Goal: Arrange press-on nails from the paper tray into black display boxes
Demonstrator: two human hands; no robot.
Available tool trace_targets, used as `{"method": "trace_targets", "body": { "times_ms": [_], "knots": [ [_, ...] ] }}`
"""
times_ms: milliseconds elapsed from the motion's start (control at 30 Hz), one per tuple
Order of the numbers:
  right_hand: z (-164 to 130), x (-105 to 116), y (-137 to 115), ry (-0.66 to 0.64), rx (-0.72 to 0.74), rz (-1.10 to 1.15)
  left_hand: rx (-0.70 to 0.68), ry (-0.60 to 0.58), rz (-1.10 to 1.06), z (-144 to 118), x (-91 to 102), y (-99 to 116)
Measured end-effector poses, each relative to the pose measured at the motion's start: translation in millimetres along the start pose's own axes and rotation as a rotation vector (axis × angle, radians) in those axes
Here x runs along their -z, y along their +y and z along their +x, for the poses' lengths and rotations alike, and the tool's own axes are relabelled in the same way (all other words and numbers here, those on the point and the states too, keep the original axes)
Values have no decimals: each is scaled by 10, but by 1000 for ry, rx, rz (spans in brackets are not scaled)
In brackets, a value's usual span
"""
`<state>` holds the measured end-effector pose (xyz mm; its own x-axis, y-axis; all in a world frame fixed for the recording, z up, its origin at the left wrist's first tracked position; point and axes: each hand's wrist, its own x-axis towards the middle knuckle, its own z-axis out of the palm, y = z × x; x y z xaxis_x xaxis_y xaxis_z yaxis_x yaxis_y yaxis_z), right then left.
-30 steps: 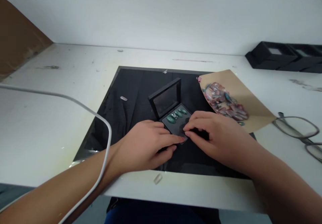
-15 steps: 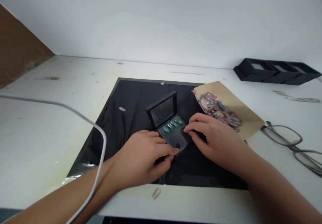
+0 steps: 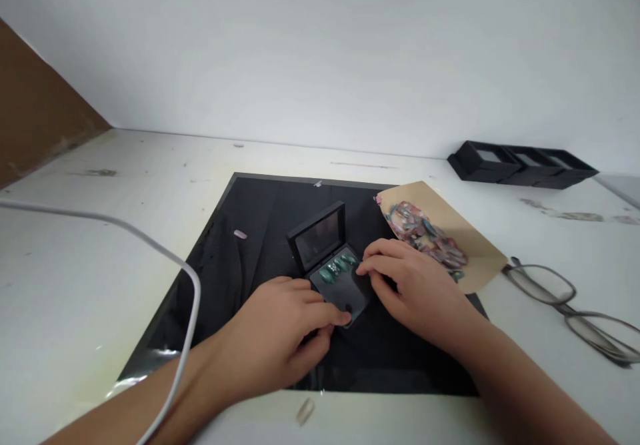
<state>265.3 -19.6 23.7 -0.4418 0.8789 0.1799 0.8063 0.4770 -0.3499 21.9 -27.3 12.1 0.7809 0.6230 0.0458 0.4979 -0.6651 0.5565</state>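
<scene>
A small black case lies with its lid raised on a black sheet. Several glossy green press-on nails sit in a row near its hinge, one with sparkling decoration. My left hand grips the case at its near left side, index finger on the front corner and thumb below. My right hand is at the right edge of the case beside the row, thumb and fingertips drawn together. Whatever is between those fingertips is hidden. Behind the right hand, more loose coloured nails are heaped on brown paper.
The black sheet covers part of the white table. One pale nail rests on it, another near the front edge. Eyeglasses lie at right, joined black boxes behind. A white cable crosses over my left forearm.
The whole view has shifted, so everything appears lower and slightly further left. Both hands keep nearly the same position at the case.
</scene>
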Motion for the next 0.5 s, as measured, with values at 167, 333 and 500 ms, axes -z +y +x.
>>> {"method": "trace_targets", "body": {
  "times_ms": [167, 333, 500],
  "knots": [
    [2, -62, 33, 43, 4, -12, 14, -22, -7, 3, -4, -2],
    [20, -83, 40, 68, 3, -9, 9, -22, -24, 0, -16, -25],
    [35, -108, 83, 79, 39, 8, -5, -15, -29, 3, -20, -33]
  ]
}}
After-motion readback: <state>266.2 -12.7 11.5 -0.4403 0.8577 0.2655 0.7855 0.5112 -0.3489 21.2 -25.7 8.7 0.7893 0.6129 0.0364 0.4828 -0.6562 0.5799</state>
